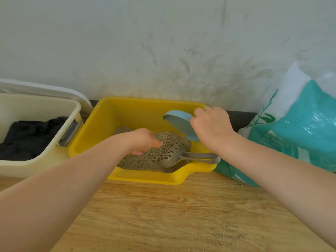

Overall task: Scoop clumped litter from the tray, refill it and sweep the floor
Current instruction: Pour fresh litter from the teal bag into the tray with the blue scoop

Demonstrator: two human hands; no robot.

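Yellow tray (pixel 101 128) of loose, spill-prone litter (pixel 145 159); light rigid slotted scoop (pixel 172 154), best gripped by handle; right hand (pixel 211 127) grips blue scoop (pixel 180 124), left hand (pixel 145 140) relaxed.

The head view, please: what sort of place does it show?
Probably a cat's litter corner on a home floor: a yellow litter tray with litter and a slotted scoop against a scuffed wall, a teal litter bag beside it.
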